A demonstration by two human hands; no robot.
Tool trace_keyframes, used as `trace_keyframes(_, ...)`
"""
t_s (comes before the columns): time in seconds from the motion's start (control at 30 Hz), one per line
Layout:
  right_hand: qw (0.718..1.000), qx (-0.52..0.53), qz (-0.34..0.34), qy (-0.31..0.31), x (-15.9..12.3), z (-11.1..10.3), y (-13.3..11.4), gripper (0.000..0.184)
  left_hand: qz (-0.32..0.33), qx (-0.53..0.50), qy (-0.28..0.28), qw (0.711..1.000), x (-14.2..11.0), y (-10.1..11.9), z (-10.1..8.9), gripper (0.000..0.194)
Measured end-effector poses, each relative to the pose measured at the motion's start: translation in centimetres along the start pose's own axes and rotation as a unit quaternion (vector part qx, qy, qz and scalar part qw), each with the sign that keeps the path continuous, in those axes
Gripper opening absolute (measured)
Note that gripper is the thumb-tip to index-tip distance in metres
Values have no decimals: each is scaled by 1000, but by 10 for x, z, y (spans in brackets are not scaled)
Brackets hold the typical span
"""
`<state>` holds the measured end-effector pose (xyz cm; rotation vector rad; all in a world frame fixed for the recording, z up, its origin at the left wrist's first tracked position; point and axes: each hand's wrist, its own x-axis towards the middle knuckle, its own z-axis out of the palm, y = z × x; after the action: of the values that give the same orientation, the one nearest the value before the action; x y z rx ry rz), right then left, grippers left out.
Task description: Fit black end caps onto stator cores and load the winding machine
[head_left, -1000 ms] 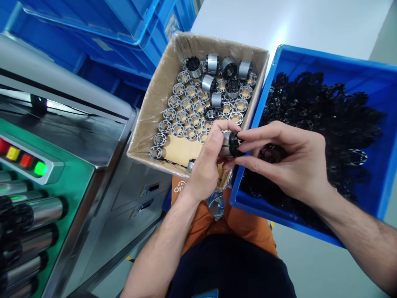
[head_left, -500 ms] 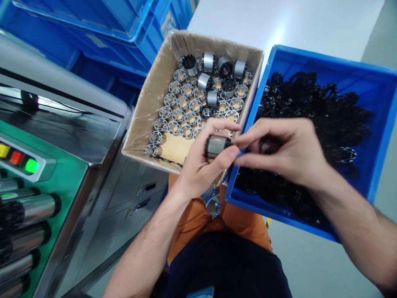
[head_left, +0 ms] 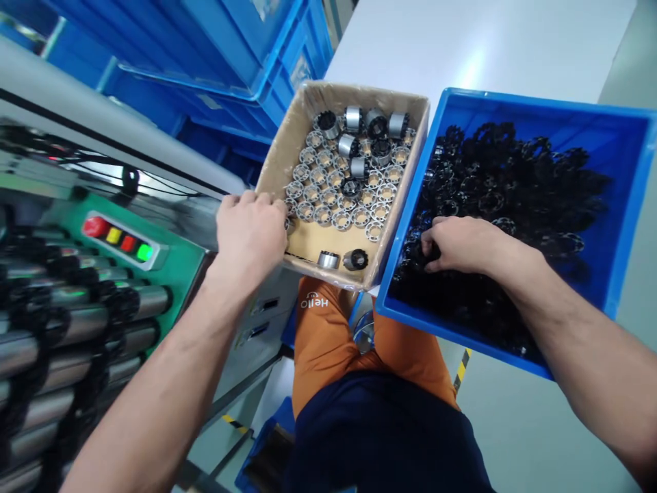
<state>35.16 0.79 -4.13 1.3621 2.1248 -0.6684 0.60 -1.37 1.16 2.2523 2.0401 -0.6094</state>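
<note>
The left hand point(head_left: 251, 236) is at the box point(head_left: 280, 154), eight o'clock. The right hand point(head_left: 465, 243) dips in the bin point(head_left: 621, 157), nine o'clock, tips hidden by black bits point(head_left: 544, 185). I can't tell either grip.

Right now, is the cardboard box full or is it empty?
Neither: metal parts sit in the cardboard box, but a patch of its bottom shows bare.

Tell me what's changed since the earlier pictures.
The hands have parted: the left hand moved left to the cardboard box's edge, the right hand into the black parts in the blue bin. The metal cylinder they held shows in neither. Box and bin remain adjacent.
</note>
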Motion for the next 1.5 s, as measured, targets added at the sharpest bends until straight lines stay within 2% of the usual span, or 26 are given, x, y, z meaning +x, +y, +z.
trace_keyframes(0.03, 1000, 1, 8, -3, -1, -2, 0, 27, 7, 25, -24, 999, 3, -1, -1, 36)
trace_keyframes(0.1, 999, 2, 32, -1, -2, -5, 4, 25, 15, 49, -46, 998, 9, -3, -3, 33)
trace_keyframes(0.23, 997, 4, 76, 7, 0, -5, 13, 46, 20, 87, -54, 995, 14, -3, -2, 25)
trace_keyframes(0.3, 997, 6, 81, 9, 2, -4, 17, 49, 28, 112, -63, 991, 15, -2, -1, 27)
trace_keyframes(0.43, 998, 22, 57, 6, 7, -3, 26, 27, 36, 129, -65, 989, 11, 1, -4, 32)
trace_keyframes(0.5, 998, 31, 45, 6, 8, -4, 30, 23, 31, 137, -62, 988, 4, 1, -10, 35)
trace_keyframes(0.6, 998, 54, 32, 3, 7, -5, 35, 32, 28, 109, -24, 993, -11, -5, -26, 35)
trace_keyframes(0.67, 997, 74, 26, -14, 4, -6, 37, 36, 36, 5, 38, 999, -17, -12, -35, 29)
trace_keyframes(0.7, 996, 82, 24, -25, 3, -7, 37, 38, 44, -86, 73, 993, -18, -14, -37, 25)
trace_keyframes(0.73, 996, 87, 22, -31, 1, -7, 37, 40, 51, -201, 102, 973, -17, -14, -36, 24)
trace_keyframes(0.77, 996, 89, 18, -25, 0, -8, 37, 42, 57, -332, 122, 934, -15, -12, -33, 26)
trace_keyframes(0.8, 996, 90, 14, -8, -1, -9, 38, 44, 61, -467, 128, 873, -11, -7, -29, 29)
trace_keyframes(0.87, 994, 97, 12, 59, -1, -10, 39, 42, 52, -690, 108, 714, -1, 10, -16, 36)
trace_keyframes(0.9, 990, 101, 14, 100, 0, -9, 40, 40, 44, -762, 88, 640, 4, 22, -10, 37)
trace_keyframes(0.93, 984, 106, 17, 139, 1, -9, 41, 39, 35, -811, 70, 580, 8, 35, -5, 35)
trace_keyframes(0.97, 979, 112, 18, 169, 2, -8, 42, 40, 29, -843, 51, 535, 12, 49, 0, 32)
trace_keyframes(1.07, 964, 143, 15, 223, 3, -4, 41, 39, 23, -896, 4, 443, 17, 85, 8, 30)
trace_keyframes(1.13, 947, 199, 9, 254, -1, -5, 36, 30, 19, -913, -6, 407, 17, 103, 12, 23)
trace_keyframes(1.17, 930, 243, 0, 275, -4, -6, 31, 24, 14, -916, -3, 401, 16, 110, 14, 21)
trace_keyframes(1.2, 907, 298, -17, 298, -7, -7, 25, 19, 10, -916, 4, 402, 15, 115, 16, 26)
trace_keyframes(1.3, 804, 462, -90, 365, -19, -12, 3, 16, 25, -913, 38, 406, 6, 124, 21, 47)
trace_keyframes(1.37, 750, 518, -132, 390, -27, -14, -12, 20, 51, -918, 52, 390, -1, 127, 24, 47)
trace_keyframes(1.43, 728, 536, -164, 396, -32, -12, -25, 23, 79, -918, 45, 386, -7, 129, 26, 42)
trace_keyframes(1.5, 723, 539, -181, 392, -35, -8, -35, 26, 99, -911, 29, 399, -11, 130, 27, 45)
